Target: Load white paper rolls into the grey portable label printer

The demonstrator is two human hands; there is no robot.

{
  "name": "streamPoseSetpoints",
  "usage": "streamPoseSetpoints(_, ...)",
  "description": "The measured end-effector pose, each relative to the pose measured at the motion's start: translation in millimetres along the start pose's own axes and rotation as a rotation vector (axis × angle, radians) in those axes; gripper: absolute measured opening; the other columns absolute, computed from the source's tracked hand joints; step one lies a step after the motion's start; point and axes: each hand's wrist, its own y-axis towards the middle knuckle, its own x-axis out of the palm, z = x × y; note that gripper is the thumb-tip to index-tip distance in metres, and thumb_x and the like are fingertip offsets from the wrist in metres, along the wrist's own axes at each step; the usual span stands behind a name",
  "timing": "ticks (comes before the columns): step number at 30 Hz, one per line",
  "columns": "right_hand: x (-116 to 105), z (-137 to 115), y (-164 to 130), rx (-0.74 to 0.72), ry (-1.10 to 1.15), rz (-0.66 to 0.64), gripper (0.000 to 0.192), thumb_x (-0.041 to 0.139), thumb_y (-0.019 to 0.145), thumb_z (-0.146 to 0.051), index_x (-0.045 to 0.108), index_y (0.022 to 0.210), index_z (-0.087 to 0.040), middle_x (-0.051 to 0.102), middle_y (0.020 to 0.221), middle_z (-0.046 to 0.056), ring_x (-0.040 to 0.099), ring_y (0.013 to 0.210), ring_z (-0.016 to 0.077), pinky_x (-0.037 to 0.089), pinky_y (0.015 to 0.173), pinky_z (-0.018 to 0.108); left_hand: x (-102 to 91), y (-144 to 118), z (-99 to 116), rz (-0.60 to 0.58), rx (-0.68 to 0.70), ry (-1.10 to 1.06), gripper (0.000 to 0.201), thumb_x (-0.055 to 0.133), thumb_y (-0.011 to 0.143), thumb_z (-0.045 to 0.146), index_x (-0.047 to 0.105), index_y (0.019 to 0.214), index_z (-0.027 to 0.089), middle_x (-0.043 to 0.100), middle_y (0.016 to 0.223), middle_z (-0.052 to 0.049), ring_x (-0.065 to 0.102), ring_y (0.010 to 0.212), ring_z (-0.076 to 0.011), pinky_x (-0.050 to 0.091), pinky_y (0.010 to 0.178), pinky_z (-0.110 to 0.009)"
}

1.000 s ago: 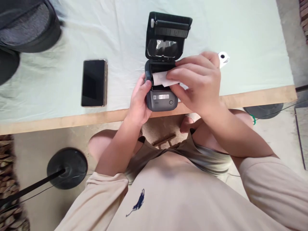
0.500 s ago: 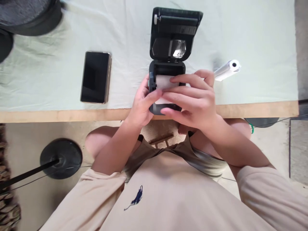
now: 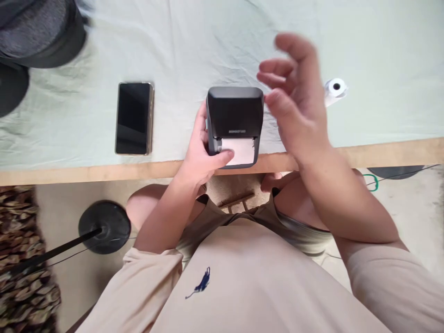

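A black portable receipt printer (image 3: 236, 111) sits at the table's front edge with its lid down. White paper (image 3: 241, 147) lies across the front of it, out from under the lid. My left hand (image 3: 203, 155) grips the printer from its left side, the thumb pressing on the paper. Off the printer's right side, my right hand (image 3: 300, 101) is raised with fingers apart and curved, holding nothing; it is slightly blurred. Behind that hand lies a roll of white paper (image 3: 336, 88), partly hidden.
A smartphone (image 3: 134, 118) lies on the pale green cloth (image 3: 180, 55) to the left. Dark round objects (image 3: 38, 34) stand at the far left corner. The wooden table edge (image 3: 159, 169) runs across in front of me. Below is a black round stand base (image 3: 104, 226).
The printer's lid has swung from open to closed over the paper roll inside. My right hand has left the paper and moved up and right. My left hand keeps its hold.
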Motion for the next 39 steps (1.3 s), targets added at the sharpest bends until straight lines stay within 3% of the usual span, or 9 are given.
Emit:
streamPoseSetpoints(3,11,11,-4,0.000,0.197,-0.079,0.064,0.073,0.095,-0.056,0.048,0.149,-0.033,0.065,0.152,0.007,0.071,0.133,0.0270,0.069,0.103,0.039,0.3,-1,0,-0.039,0.018,-0.053,0.096,0.102,0.061,0.027,0.060,0.148,0.030,0.074,0.146,-0.009,0.060,0.155,-0.0421,0.060,0.119,-0.049)
streamPoseSetpoints(6,16,21,-5,0.066,0.223,-0.148,0.070,0.083,0.091,-0.059,0.053,0.150,-0.038,0.072,0.135,0.002,0.076,0.107,0.0203,0.068,0.080,0.030,4.0,0,3,-0.076,-0.006,-0.166,0.062,0.096,0.074,0.037,0.068,0.130,0.030,0.080,0.135,-0.007,0.057,0.158,-0.0407,0.059,0.122,-0.052)
streamPoseSetpoints(14,18,19,-5,0.027,0.202,-0.122,0.071,0.083,0.090,-0.053,0.054,0.153,-0.034,0.071,0.137,0.004,0.075,0.101,0.0198,0.068,0.074,0.030,15.4,5,12,0.041,-0.118,-0.175,0.035,0.069,0.094,0.063,0.073,0.102,0.030,0.086,0.119,-0.006,0.044,0.167,-0.0413,0.051,0.131,-0.054)
streamPoseSetpoints(21,5,18,-9,-0.077,0.153,-0.153,0.076,0.079,0.089,-0.034,0.052,0.160,-0.038,0.061,0.165,0.004,0.061,0.152,0.0302,0.059,0.126,0.049,12.1,6,10,0.113,-0.087,-0.169,0.016,0.061,0.100,0.041,0.069,0.090,0.031,0.085,0.106,-0.003,0.048,0.165,-0.0335,0.049,0.133,-0.047)
streamPoseSetpoints(25,-2,16,-8,-0.161,0.163,-0.182,0.089,0.082,0.078,-0.031,0.052,0.161,-0.042,0.056,0.171,-0.001,0.058,0.156,0.0305,0.054,0.131,0.052,12.9,7,11,0.126,-0.093,-0.182,0.019,0.061,0.100,0.039,0.064,0.084,0.029,0.083,0.100,-0.005,0.053,0.162,-0.0338,0.053,0.130,-0.047)
streamPoseSetpoints(28,-2,7,-9,-0.231,-0.006,0.002,0.072,0.088,0.080,-0.039,0.062,0.147,-0.036,0.068,0.148,0.006,0.067,0.138,0.0324,0.063,0.109,0.048,13.7,7,13,0.070,-0.077,-0.254,0.032,0.043,0.106,0.041,0.064,0.086,0.026,0.082,0.105,-0.007,0.057,0.159,-0.0327,0.056,0.127,-0.052)
streamPoseSetpoints(32,2,-11,-14,-0.156,-0.008,0.271,0.036,0.074,0.101,-0.063,0.062,0.119,-0.034,0.064,0.096,0.000,0.067,0.079,0.0213,0.055,0.073,0.041,11.9,4,11,-0.044,-0.078,-0.236,0.045,0.045,0.103,0.059,0.073,0.105,0.024,0.081,0.126,-0.012,0.056,0.160,-0.0361,0.059,0.122,-0.052)
streamPoseSetpoints(36,3,-25,-16,-0.138,0.093,0.332,0.033,0.066,0.106,-0.066,0.058,0.110,-0.034,0.070,0.102,0.000,0.075,0.090,0.0235,0.046,0.059,0.036,8.7,3,6,0.010,-0.052,-0.136,0.036,0.073,0.090,0.058,0.076,0.108,0.027,0.082,0.124,-0.010,0.058,0.158,-0.0386,0.061,0.119,-0.049)
streamPoseSetpoints(39,-1,-30,-13,-0.172,-0.019,0.217,0.017,0.068,0.105,-0.044,0.058,0.100,-0.030,0.076,0.104,0.001,0.077,0.093,0.0236,0.045,0.057,0.035,8.4,3,5,-0.016,-0.048,-0.111,0.037,0.080,0.087,0.056,0.078,0.111,0.028,0.083,0.120,-0.009,0.063,0.153,-0.0381,0.062,0.117,-0.046)
